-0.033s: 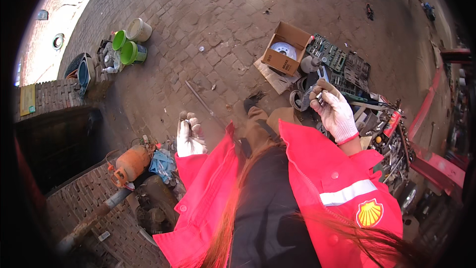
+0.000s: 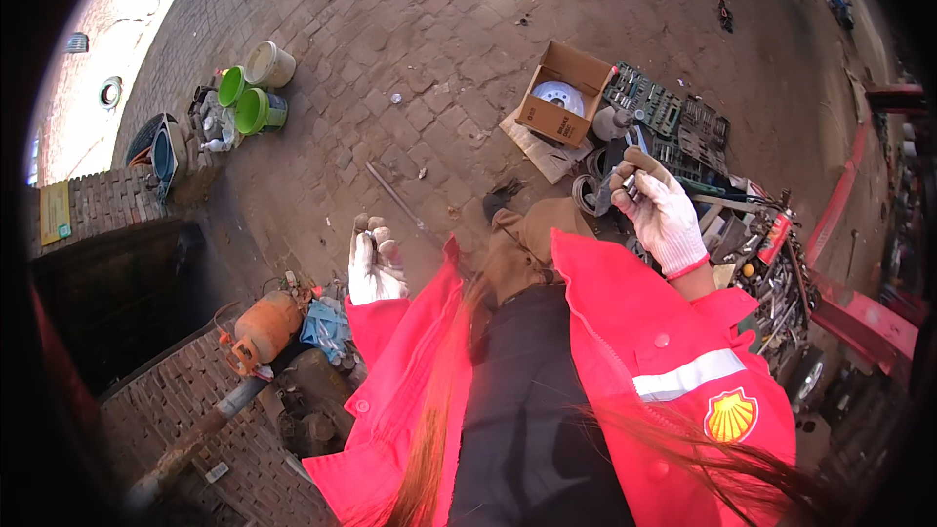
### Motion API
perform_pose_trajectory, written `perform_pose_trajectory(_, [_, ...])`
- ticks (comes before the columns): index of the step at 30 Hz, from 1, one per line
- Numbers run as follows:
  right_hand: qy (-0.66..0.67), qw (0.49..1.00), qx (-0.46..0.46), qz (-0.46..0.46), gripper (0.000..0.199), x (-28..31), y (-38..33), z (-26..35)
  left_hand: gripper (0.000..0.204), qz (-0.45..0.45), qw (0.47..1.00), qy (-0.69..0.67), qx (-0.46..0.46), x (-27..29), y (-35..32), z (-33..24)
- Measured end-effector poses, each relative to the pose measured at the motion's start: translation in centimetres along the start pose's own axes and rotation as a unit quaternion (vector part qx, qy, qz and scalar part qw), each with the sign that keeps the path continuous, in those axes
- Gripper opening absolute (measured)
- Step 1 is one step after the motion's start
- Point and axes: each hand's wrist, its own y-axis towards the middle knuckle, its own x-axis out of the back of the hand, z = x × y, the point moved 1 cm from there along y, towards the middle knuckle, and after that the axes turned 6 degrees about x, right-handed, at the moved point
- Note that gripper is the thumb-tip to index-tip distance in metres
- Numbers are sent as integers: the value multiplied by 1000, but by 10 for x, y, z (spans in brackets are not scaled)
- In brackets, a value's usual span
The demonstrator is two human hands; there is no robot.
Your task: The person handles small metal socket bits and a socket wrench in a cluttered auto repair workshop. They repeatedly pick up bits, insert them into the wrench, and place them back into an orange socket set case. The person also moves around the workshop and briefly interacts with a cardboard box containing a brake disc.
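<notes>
My right hand (image 2: pixel 666 224), in a white knit glove with brown fingertips, is raised at right of centre. Its thumb and fingers pinch a small, shiny metal cylinder (image 2: pixel 631 185), too small to name surely. Left of my body, my left hand (image 2: pixel 377 265) wears a matching glove with its fingers curled in. Something small and dark may sit at its fingertips, but I cannot make it out. Beyond my right hand lie open green socket-set cases (image 2: pixel 652 102) and a cardboard box (image 2: pixel 564 124) with a silver brake disc (image 2: pixel 558 95) inside.
Loose tools and metal parts (image 2: pixel 771 303) crowd the right side beside a red metal beam (image 2: pixel 859 322). Green and white buckets (image 2: pixel 256 109) stand far left. Near left are a dark pit (image 2: pixel 117 293) and an orange gas cylinder (image 2: pixel 266 325). A rod (image 2: pixel 392 193) lies on the brick paving.
The view has shifted very slightly. Both hands keep nearly the same pose, and my right hand still pinches the metal cylinder.
</notes>
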Motion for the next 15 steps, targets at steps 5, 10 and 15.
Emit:
perform_pose_trajectory(5, [3,994,76,-83,27,-36,56,3,28,-11,999,10,49,-37,98,-40])
perform_pose_trajectory(10, [54,987,69,-135,27,-59,151,-13,27,-22,997,46,63,-63,188,-82])
perform_pose_trajectory(15, [122,991,33,-39,28,-119,278,-8,27,-40,995,91,-14,-107,283,-149])
